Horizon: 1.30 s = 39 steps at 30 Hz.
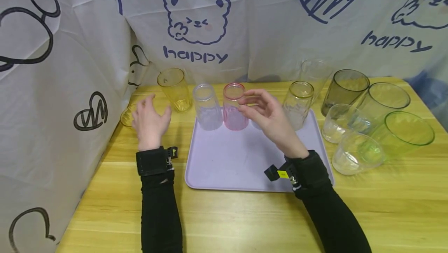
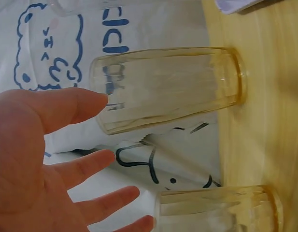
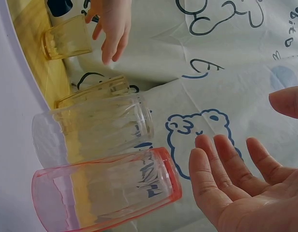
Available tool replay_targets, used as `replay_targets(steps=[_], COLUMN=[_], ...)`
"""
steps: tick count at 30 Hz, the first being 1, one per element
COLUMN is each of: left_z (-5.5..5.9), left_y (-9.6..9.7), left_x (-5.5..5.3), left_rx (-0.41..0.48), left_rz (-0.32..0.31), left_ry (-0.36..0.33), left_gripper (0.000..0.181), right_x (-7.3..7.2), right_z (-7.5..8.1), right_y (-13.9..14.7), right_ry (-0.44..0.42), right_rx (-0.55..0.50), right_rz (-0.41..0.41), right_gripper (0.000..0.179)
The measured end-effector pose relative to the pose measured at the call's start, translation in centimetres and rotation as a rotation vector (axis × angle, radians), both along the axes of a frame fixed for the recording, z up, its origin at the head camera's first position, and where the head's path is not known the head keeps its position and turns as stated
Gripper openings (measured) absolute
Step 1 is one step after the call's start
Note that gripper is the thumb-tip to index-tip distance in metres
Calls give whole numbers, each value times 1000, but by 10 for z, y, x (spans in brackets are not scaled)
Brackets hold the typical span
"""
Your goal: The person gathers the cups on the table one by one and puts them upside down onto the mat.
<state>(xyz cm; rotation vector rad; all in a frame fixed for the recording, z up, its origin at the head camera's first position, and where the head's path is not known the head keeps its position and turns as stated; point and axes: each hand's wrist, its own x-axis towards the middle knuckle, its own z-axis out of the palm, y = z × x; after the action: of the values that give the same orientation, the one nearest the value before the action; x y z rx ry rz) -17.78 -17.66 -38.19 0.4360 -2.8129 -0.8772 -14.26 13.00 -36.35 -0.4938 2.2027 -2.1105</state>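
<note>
Currently, the left hand's point(image 1: 150, 123) fingers are spread with nothing gripped; past the thumb the tall yellow glass point(image 1: 176, 91) stands upright, another yellow glass point(image 2: 216, 212) is part-hidden behind the fingers, and contact can't be told. Right hand point(image 1: 266, 116) is held loosely curved, thumb apart, nothing pinched, with the pink glass point(image 1: 231, 111) mouth-down beside the fingertips on the lilac tray point(image 1: 231, 163). All judged light, stiff, slick, breakable: best gripped lightly round mid-wall, rims avoided.
</note>
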Motion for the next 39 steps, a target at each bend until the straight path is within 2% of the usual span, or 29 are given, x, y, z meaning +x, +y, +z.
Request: replay_targets(steps=[6, 12, 18, 24, 32, 35, 39], left_z=[-3, -6, -9, -10, -14, -15, -16], left_y=[0, -2, -8, -17, -20, -18, -21], left_x=[-1, -1, -3, -1, -4, -4, -4], left_rx=[-19, -39, -24, 31, 68, 65, 79], left_rz=[-21, -13, 47, 111, 101, 101, 145], left_ry=[-79, -99, -93, -73, -143, -129, -69], left_gripper=[68, 67, 68, 66, 71, 70, 70], right_x=[-1, -1, -1, -1, -1, -1, -1], right_z=[-1, -1, -2, -2, -1, -1, -1], right_y=[0, 0, 2, 2, 2, 2, 2], right_ry=[0, 1, 4, 4, -5, -11, -15], right_rx=[4, 8, 9, -1, -7, -1, 9], right_rz=[-2, 2, 5, 5, 7, 6, 4], right_gripper=[41, 41, 41, 41, 42, 42, 43])
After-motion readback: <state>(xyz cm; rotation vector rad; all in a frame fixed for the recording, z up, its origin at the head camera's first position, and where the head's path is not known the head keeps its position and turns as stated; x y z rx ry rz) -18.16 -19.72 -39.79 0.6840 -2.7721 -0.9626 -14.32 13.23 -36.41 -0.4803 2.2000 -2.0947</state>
